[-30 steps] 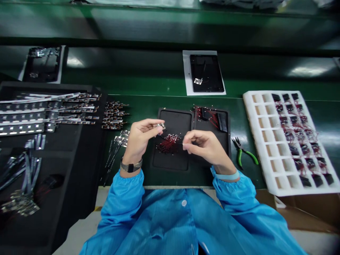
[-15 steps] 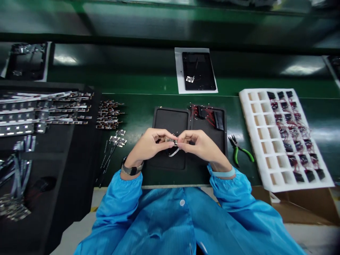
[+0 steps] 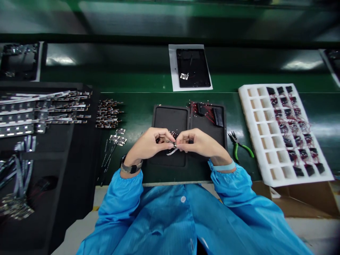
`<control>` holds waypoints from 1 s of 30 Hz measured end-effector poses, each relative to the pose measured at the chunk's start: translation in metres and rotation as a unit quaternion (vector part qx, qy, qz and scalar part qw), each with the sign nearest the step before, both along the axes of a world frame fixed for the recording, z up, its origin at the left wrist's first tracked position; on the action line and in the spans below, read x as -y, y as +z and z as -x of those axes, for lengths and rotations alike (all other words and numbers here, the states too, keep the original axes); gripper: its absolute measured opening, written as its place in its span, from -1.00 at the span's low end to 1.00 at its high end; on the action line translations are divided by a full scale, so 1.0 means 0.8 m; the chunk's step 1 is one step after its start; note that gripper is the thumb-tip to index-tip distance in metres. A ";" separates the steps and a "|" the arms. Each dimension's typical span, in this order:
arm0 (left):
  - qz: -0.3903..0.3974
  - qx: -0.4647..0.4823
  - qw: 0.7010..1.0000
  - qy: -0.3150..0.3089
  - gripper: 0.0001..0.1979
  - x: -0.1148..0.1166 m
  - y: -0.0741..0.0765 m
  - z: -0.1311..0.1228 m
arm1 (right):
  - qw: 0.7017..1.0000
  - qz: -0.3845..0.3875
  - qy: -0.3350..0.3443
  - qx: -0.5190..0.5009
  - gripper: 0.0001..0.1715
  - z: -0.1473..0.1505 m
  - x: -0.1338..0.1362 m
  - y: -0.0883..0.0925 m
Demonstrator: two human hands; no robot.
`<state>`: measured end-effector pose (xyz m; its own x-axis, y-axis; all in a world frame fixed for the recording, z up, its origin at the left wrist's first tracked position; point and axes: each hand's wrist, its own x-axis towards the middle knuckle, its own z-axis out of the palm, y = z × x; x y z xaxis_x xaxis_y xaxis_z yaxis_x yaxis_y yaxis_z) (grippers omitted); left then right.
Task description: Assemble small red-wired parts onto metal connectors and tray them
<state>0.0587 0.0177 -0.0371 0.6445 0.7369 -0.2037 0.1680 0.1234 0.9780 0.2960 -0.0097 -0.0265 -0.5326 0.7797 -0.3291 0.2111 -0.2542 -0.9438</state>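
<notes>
Your left hand [image 3: 156, 143] pinches a little board [image 3: 172, 143] between finger and thumb. Your right hand [image 3: 195, 143] bunches up at its edge; I can't tell what that one holds. A white strip [image 3: 172, 152] pokes out just below your grip, over the black tray [image 3: 170, 120].

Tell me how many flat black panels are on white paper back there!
3. The left panel is at the far left, the middle panel is near the top centre, and the right panel is at the far right, mostly cut off by the picture's edge.
</notes>
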 end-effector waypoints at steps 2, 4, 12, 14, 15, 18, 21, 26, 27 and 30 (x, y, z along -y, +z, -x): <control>-0.005 0.000 1.000 -0.006 -0.86 0.000 -0.001 0.000 | 1.000 0.008 0.006 -0.006 -0.76 0.000 0.000 -0.001; -0.008 0.002 1.000 -0.014 -0.85 -0.001 -0.003 0.001 | 1.000 0.018 0.012 -0.012 -0.74 -0.001 -0.001 -0.002; -0.004 -0.013 1.000 -0.017 -0.86 -0.002 -0.004 0.002 | 0.998 0.045 0.012 -0.033 -0.74 -0.002 -0.002 -0.004; -0.009 -0.022 1.000 -0.019 -0.86 -0.002 -0.001 0.001 | 0.998 0.050 0.014 -0.038 -0.73 -0.002 -0.002 -0.005; -0.012 -0.029 0.999 -0.020 -0.86 -0.002 0.000 0.001 | 0.998 0.052 0.016 -0.042 -0.72 -0.002 -0.001 -0.005; -0.013 -0.049 0.998 -0.026 -0.86 -0.002 0.003 0.000 | 0.996 0.062 0.025 -0.053 -0.68 -0.004 -0.001 -0.008; 0.000 -0.067 0.997 -0.034 -0.82 -0.001 0.002 0.000 | 0.995 0.074 0.023 -0.062 -0.63 -0.006 0.000 -0.013; 0.008 -0.107 0.993 -0.050 -0.73 0.001 0.001 0.003 | 0.991 0.095 0.019 -0.091 -0.56 -0.006 0.003 -0.025; 0.003 -0.120 0.992 -0.051 -0.71 0.001 0.001 0.003 | 0.991 0.093 0.019 -0.093 -0.55 -0.006 0.004 -0.027; -0.011 -0.153 0.987 -0.048 -0.63 0.001 0.001 0.003 | 0.994 0.075 0.005 -0.080 -0.61 -0.004 0.006 -0.032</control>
